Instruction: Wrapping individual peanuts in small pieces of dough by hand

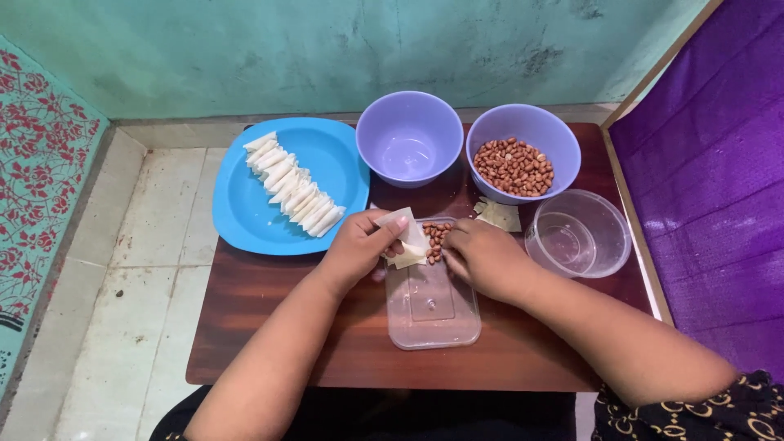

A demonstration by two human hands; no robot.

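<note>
The left hand (357,245) pinches a pale folded pastry sheet (406,237) over the clear rectangular plastic lid (431,306). The right hand (483,257), fingers curled, touches brown peanuts (435,237) lying on the lid's far end.

I log: desk (269,327), dark glossy wood. On it, blue plate (245,212), smooth plastic; clear lid (433,314), glossy plastic; beyond the lid, lilac bowls (408,135), matt plastic; peanuts (514,166), dull-skinned.

Empty purple bowl (409,137), blue plate (245,216)
</note>
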